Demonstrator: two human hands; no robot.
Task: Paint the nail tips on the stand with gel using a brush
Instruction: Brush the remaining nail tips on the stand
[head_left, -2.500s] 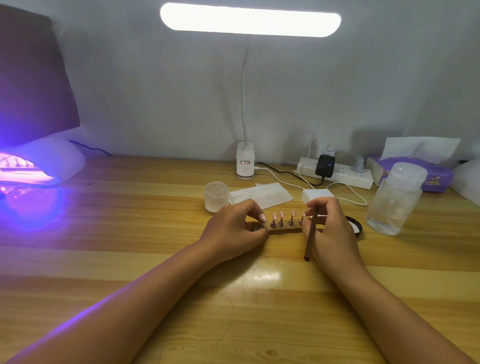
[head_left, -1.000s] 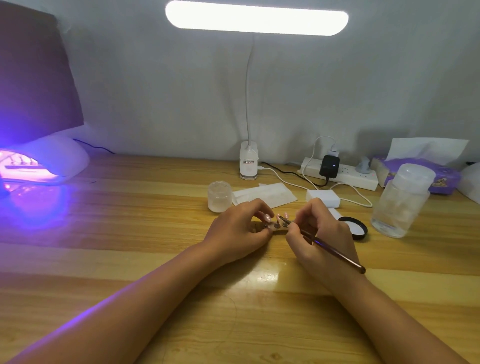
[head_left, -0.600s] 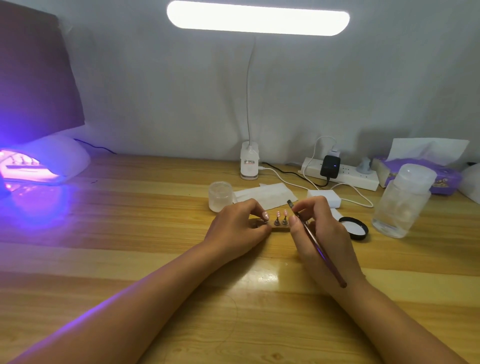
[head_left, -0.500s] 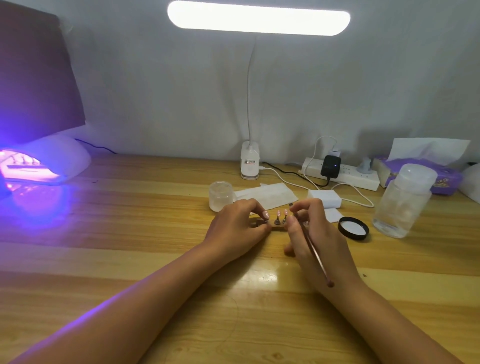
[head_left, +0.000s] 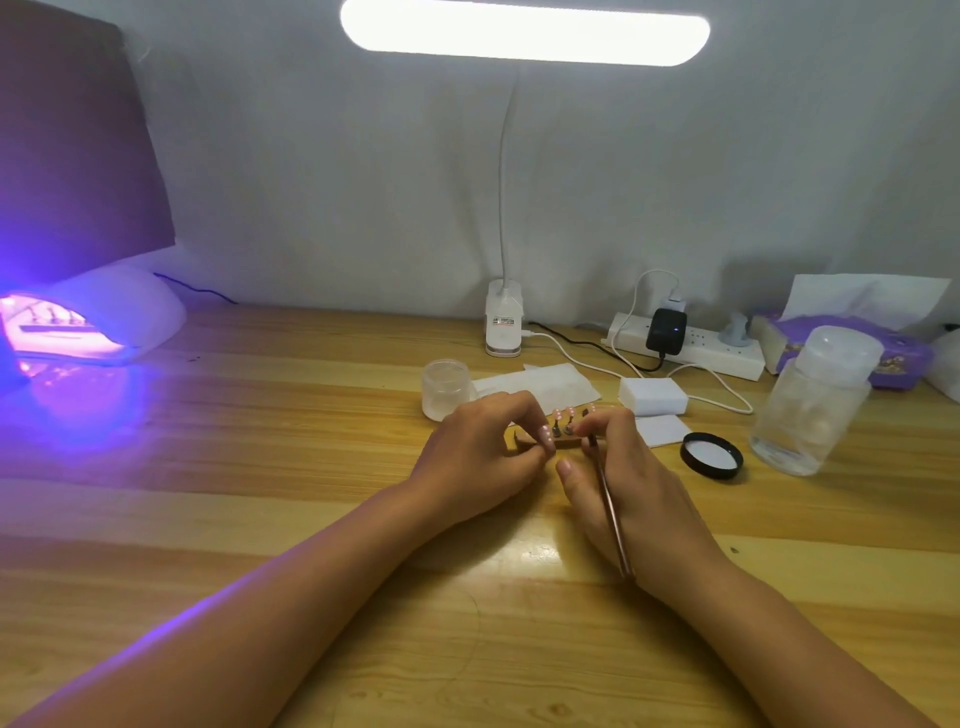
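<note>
The stand (head_left: 563, 442) lies on the bench (head_left: 260, 467) at the centre of the frame, between both hands, and carries the nail tips (head_left: 563, 414) upright on small pegs; only two tips show clearly, the rest being hidden behind the right hand. The left hand (head_left: 483, 457) pinches the left end of the stand with curled fingers (head_left: 530, 415) and steadies it. The right hand (head_left: 639, 488) grips the brush (head_left: 610, 512), with the handle running back toward the wrist and the bristle end close to the tips; whether the bristles touch a tip cannot be determined. Risks from this position: the tips stand close together, so a wide or unsteady stroke is likely to smear gel onto a neighbouring tip or its peg. The stand is light, so sideways brush pressure may tilt or slide it if the left-hand pinch loosens. The open lid (head_left: 710, 455) and the clear bottle (head_left: 815, 400) stand just right of the working hand; a careless wrist swing could knock them. The lit curing lamp (head_left: 78, 322) at the left edge may harden gel left exposed.
</note>
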